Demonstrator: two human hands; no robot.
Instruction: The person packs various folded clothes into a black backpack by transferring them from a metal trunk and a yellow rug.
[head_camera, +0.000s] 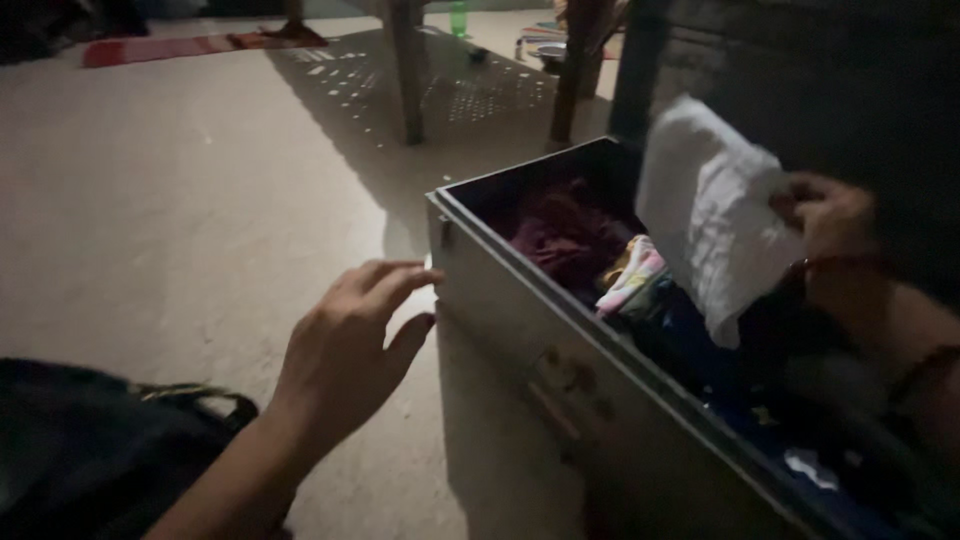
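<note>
Dim concrete floor (180, 170), wooden table legs (408, 70)

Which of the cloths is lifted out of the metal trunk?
The white cloth, pinched by the right hand above the trunk; the maroon cloth lies inside.

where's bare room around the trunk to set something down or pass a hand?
Free: the pale floor left of the metal trunk, between the left hand, the dark bag and the table legs behind. Crowded: the trunk is packed with maroon cloth and dark folded clothes; the right hand holds a white cloth above it.
</note>
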